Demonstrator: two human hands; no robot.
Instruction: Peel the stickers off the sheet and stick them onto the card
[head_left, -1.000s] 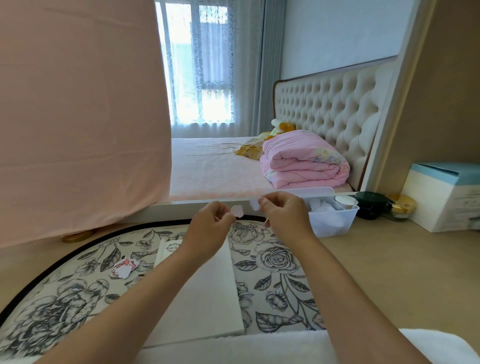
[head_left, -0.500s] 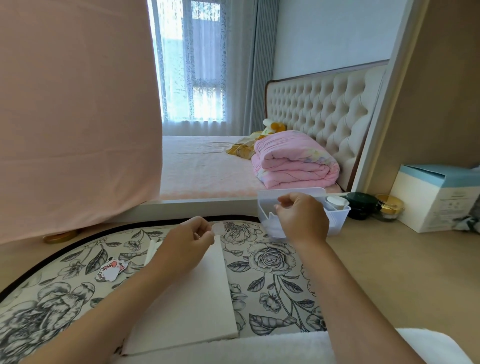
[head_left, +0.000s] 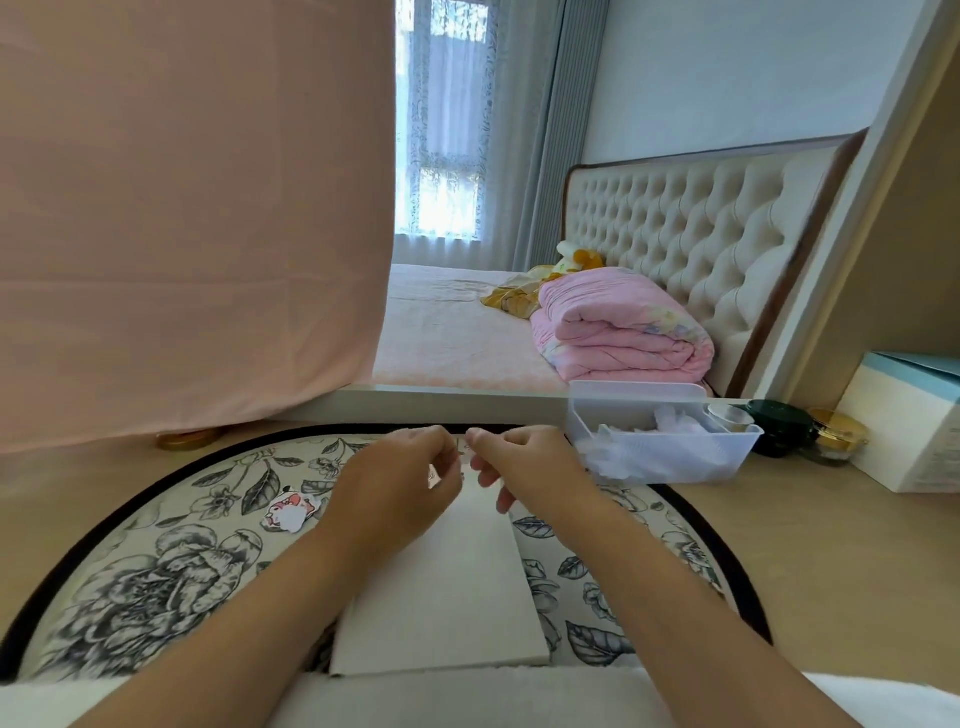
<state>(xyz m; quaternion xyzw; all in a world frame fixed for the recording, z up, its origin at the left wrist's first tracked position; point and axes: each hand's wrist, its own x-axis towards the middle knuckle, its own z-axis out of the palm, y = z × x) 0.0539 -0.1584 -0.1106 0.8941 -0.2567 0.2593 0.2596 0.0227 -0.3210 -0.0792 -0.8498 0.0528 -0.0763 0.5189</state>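
A white card (head_left: 447, 597) lies flat on the floral mat (head_left: 156, 587) in front of me. My left hand (head_left: 400, 483) and my right hand (head_left: 524, 465) meet fingertip to fingertip above the card's far end. Between them they pinch a small pale sticker (head_left: 460, 452), which the fingers mostly hide. My right hand's other fingers hang loosely downward. A pink and white sticker piece (head_left: 288, 512) lies on the mat to the left of the card.
A white plastic bin (head_left: 670, 457) holding white scraps stands at the right of the mat. Beyond it are a dark green jar (head_left: 782, 426), a gold-lidded jar (head_left: 836, 434) and a white and blue box (head_left: 914, 426). A pink cloth (head_left: 182, 208) hangs at left.
My right hand has come back from the white bin to my left hand. My left hand has risen a little, and both now meet over the card's far end.
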